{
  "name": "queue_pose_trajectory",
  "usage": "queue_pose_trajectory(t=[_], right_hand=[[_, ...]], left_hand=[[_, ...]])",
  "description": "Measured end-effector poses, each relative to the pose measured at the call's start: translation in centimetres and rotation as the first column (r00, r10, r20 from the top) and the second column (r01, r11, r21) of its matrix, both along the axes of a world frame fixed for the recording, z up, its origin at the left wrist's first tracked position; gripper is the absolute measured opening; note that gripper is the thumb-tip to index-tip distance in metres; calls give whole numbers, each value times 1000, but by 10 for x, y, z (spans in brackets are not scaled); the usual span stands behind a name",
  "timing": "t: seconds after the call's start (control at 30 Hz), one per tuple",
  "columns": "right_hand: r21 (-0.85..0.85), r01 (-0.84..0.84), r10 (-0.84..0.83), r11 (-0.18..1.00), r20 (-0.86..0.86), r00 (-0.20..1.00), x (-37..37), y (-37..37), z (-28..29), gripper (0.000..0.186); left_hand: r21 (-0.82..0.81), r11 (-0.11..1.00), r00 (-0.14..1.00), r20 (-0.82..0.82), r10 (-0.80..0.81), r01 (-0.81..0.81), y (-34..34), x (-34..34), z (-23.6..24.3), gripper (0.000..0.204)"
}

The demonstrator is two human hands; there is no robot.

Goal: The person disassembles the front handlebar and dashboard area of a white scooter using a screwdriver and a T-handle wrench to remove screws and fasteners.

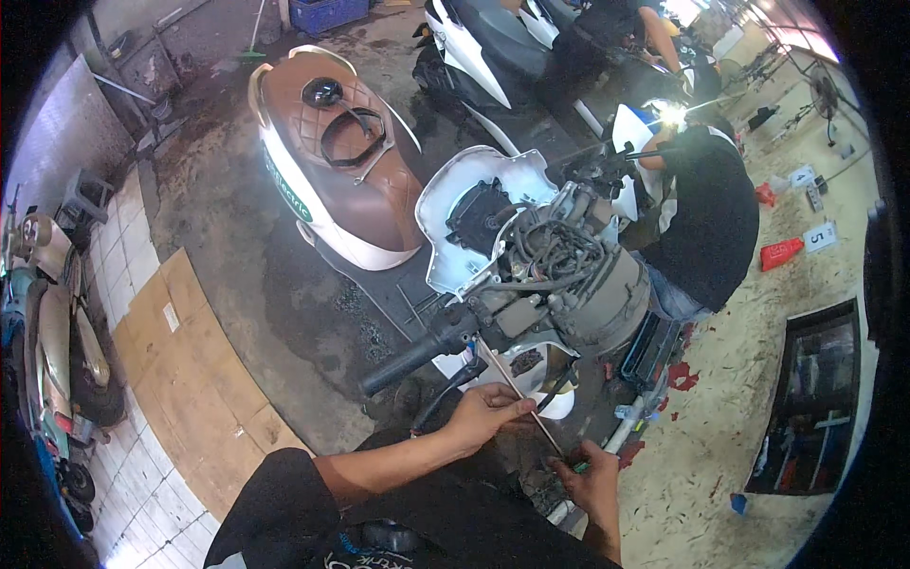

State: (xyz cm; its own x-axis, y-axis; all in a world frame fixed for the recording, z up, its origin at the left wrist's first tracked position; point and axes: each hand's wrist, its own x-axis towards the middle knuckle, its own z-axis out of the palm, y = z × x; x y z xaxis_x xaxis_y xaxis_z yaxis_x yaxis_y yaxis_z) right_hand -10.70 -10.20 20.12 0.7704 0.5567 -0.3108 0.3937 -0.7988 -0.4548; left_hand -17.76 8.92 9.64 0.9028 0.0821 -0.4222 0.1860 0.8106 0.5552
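Observation:
My left hand [483, 415] pinches the thin shaft of what looks like a long screwdriver [549, 436]. Its far end reaches the handlebar beside the black rubber grip [408, 364], where I cannot make out the contact. Lower right, my right hand [590, 474] is closed round the near end, with a bit of green showing between its fingers. A black brake lever [445, 394] sticks out just left of my left hand. Ahead lies the stripped scooter front, with bundled wires [564, 242], a round dusty housing [607, 303] and an open white cover [441, 204].
A brown quilted seat with white body panels [365, 204] stands on the floor ahead left. Flattened cardboard [194, 356] lies at left, near a parked motorbike [62, 332]. On the right a person in black [711, 213] crouches close to the scooter. A blue crate [327, 13] stands far back.

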Motion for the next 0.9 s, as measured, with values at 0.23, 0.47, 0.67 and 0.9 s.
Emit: queue_pose_trajectory(t=[0.23, 0.47, 0.67, 0.9], right_hand=[[187, 153, -117, 970, -195, 974, 3, 1, -9, 22], [202, -5, 20, 979, -74, 997, 7, 0, -6, 19], [170, 62, -59, 984, -25, 998, 6, 15, 8, 18], [153, 89, -55, 984, -210, 976, 8, 12, 1, 18]], left_hand=[[-11, 998, 985, 161, 65, -64, 0, -1, 4, 26], [-141, 983, 972, 184, 144, -118, 6, -2, 9, 39], [104, 968, 967, 137, 215, -230, 19, -16, 37, 53], [-412, 828, 911, -14, 412, -381, 30, -9, 44, 43]])
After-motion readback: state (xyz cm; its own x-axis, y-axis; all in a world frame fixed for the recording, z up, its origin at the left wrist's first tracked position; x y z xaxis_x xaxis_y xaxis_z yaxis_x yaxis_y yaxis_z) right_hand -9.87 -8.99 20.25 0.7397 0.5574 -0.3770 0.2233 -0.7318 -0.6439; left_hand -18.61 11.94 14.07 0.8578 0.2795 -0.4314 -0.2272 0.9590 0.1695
